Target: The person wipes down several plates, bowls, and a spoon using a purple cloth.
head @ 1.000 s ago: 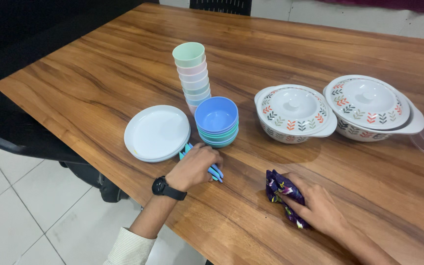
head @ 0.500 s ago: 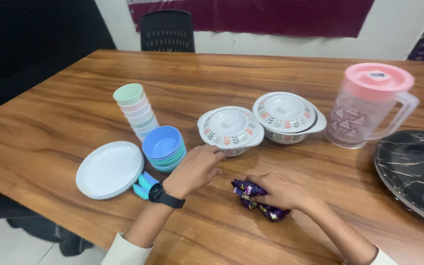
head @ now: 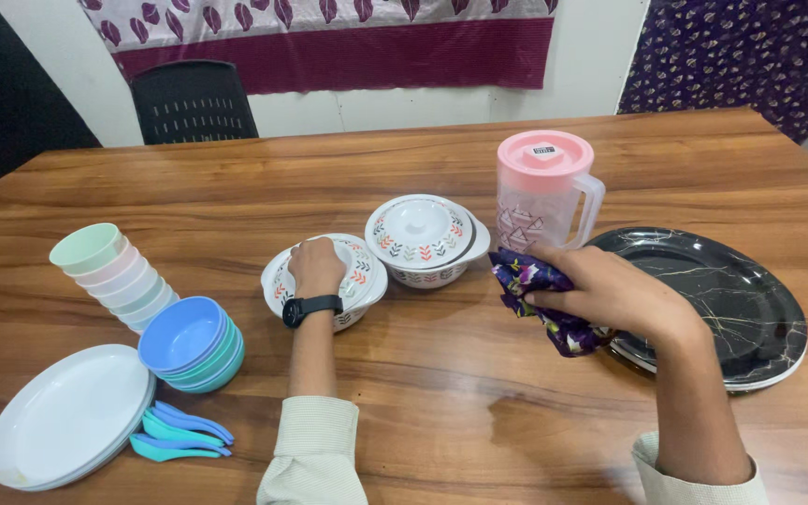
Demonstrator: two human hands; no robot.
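Hands at dish and cloth on the worktop (head: pixel 441 393)

Left hand (head: pixel 315 265) grip closed over lidded patterned dish (head: pixel 359 281); right hand (head: pixel 610 292) grip clenched on purple cloth (head: pixel 540 290).

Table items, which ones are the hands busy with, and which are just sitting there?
In hand:
- left hand on near lidded dish
- right hand holding purple cloth

Lying about:
- far lidded dish
- pink jug
- black tray
- cups
- bowls
- plates
- spoons

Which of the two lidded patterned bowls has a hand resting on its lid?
The nearer, left casserole bowl: the left hand rests on its lid. The other bowl, behind and to its right beside the pink jug, is untouched.
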